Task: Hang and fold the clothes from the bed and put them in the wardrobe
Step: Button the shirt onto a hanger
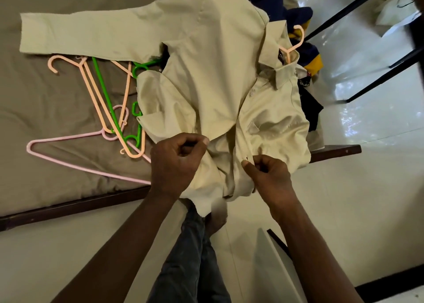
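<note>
A cream long-sleeved shirt (206,57) lies on the bed (46,110), one sleeve stretched out to the left. A peach hanger (296,41) sits inside its collar, hook sticking out. My left hand (176,162) pinches the shirt's front edge near the hem. My right hand (268,176) pinches the opposite front edge, by a buttonhole. The shirt's lower part is bunched between the two hands and hangs over the bed's edge.
Loose peach, green and pink hangers (110,110) lie on the bed left of the shirt. Dark blue and yellow clothes (307,57) are piled under the collar at the right. A black metal frame (367,77) stands on the white floor. My legs are below.
</note>
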The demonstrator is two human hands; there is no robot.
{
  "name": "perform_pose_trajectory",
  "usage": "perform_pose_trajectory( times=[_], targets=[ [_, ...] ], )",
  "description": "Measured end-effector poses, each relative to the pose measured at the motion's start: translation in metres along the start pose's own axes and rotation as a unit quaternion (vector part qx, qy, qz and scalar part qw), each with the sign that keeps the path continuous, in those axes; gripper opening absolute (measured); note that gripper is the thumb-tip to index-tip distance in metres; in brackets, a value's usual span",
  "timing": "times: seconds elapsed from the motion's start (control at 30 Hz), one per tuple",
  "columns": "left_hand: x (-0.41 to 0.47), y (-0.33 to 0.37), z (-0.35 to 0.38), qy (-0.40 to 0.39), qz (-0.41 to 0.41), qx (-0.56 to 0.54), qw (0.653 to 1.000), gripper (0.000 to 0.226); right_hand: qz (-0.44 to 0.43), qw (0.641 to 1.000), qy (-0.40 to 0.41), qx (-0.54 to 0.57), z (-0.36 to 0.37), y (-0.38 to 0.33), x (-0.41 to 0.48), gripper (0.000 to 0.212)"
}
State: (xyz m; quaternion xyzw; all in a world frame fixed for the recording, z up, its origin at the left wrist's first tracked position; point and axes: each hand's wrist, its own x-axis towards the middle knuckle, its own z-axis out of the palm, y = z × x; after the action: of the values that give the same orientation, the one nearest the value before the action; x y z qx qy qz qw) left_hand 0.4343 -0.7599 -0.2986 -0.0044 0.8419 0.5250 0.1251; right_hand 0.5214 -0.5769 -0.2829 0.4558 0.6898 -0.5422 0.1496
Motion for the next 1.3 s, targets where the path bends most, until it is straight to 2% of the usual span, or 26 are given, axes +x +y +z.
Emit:
perform_pose_trajectory(
  times=[0.07,0.1,0.17,0.2,0.27,0.33,0.37,0.47,0.53,0.9,1.13,1.3],
  targets=[
    [-0.001,0.003,0.004,0.026,-0.086,-0.070,0.993,0.010,-0.059,0.981,0.055,-0.176,-0.001,0.002,-0.007,0.019],
    [-0.001,0.004,0.006,0.037,-0.112,-0.086,0.989,0.014,-0.077,0.971,0.069,-0.214,0.001,0.001,-0.012,0.021],
    [-0.004,0.005,0.011,0.060,-0.152,-0.124,0.979,0.014,-0.078,0.970,0.068,-0.218,0.003,-0.001,-0.019,0.021],
    [-0.004,0.006,0.013,0.070,-0.168,-0.147,0.972,0.015,-0.067,0.976,0.057,-0.197,0.004,0.000,-0.020,0.019],
    [-0.006,0.006,0.015,0.073,-0.178,-0.173,0.966,0.020,-0.023,0.996,0.018,-0.086,0.007,0.000,-0.023,0.013],
    [-0.008,0.003,0.015,0.039,-0.144,-0.150,0.978,0.017,0.020,0.999,-0.018,0.039,0.011,-0.002,-0.027,0.009],
    [-0.010,0.003,0.013,0.015,-0.111,-0.124,0.986,0.016,0.021,0.998,-0.019,0.059,0.013,-0.003,-0.029,0.008],
    [-0.018,0.006,0.010,-0.034,-0.021,-0.059,0.997,0.015,0.001,0.998,0.007,0.070,0.023,-0.003,-0.032,0.009],
    [-0.022,0.008,0.009,-0.051,-0.006,-0.057,0.997,0.015,-0.019,0.996,0.021,0.088,0.030,-0.006,-0.033,0.009],
    [-0.014,0.013,0.009,-0.133,-0.095,-0.087,0.983,0.009,-0.047,0.986,0.042,0.154,0.046,-0.011,-0.037,0.010],
    [-0.021,0.018,0.019,-0.054,-0.101,-0.060,0.992,0.005,-0.051,0.982,0.057,0.174,0.048,-0.010,-0.039,0.011],
    [-0.017,0.019,0.017,-0.080,-0.107,-0.036,0.990,0.004,-0.033,0.970,0.031,0.237,0.047,-0.007,-0.039,0.011]
  ],
)
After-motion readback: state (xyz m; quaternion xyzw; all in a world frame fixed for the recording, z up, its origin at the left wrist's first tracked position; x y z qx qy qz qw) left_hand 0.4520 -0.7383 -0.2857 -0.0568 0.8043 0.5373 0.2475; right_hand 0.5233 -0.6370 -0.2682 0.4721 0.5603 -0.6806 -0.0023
